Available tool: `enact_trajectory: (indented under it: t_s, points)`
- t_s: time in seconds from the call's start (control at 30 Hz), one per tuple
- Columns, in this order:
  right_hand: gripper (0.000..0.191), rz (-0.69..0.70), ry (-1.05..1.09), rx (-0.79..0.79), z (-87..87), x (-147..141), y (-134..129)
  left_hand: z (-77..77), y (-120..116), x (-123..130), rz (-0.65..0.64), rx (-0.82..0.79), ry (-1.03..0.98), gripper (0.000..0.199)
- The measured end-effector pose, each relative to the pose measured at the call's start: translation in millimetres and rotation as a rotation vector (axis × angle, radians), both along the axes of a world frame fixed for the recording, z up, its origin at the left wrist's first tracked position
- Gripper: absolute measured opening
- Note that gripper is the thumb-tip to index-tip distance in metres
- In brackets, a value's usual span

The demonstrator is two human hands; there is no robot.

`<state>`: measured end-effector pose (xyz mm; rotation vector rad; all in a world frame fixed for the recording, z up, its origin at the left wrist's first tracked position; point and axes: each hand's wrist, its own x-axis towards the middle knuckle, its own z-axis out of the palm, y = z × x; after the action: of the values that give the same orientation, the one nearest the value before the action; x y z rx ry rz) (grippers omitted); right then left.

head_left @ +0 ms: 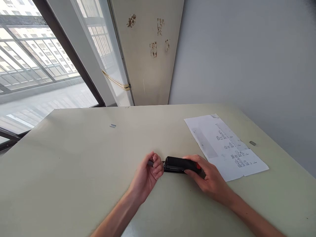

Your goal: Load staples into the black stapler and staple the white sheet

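Note:
A black stapler [176, 163] with a red patch near its right end lies low over the table, its left end toward my left hand. My right hand [207, 176] grips the stapler's right part, thumb on the near side and fingers on the far side. My left hand [151, 169] is closed just off the stapler's left end, fingers curled. A small dark piece shows between its thumb and index finger; most of it is hidden, so I cannot tell its kind.
A printed sheet of paper [222, 148] lies at the right. Beyond it is a small grey strip of staples [252, 143]. Small staple strips [113, 125] lie at the far left of the pale table [74, 171]. A fridge [148, 72] and a wall [234, 59] stand behind.

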<state>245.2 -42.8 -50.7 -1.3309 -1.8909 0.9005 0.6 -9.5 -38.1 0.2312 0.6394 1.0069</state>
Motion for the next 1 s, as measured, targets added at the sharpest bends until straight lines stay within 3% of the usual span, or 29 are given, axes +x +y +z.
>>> enact_trajectory:
  t_s: [0.23,0.47,0.6,0.73,0.83,1.0]
  points:
    - [0.023,-0.063,-0.099,0.181,-3.8,-4,3,4.8,4,-4,0.175,-0.059,-0.105,0.026]
    - [0.039,-0.226,-0.119,0.613,8.1,-7,2,40.7,-1,2,0.375,-0.022,-0.025,0.031]
    - [0.038,-0.156,-0.049,0.769,20.8,-12,-8,60.4,-27,27,0.317,-0.015,-0.046,0.036]
    - [0.037,-0.056,-0.005,0.768,29.7,-21,-17,70.0,-56,56,0.218,0.059,-0.049,0.043]
    - [0.033,-0.044,0.006,0.720,32.9,-25,-21,69.3,-67,73,0.113,0.117,0.015,0.051]
    - [0.009,-0.090,-0.017,0.607,39.8,-21,-22,60.4,-69,91,0.017,0.196,0.122,0.052]
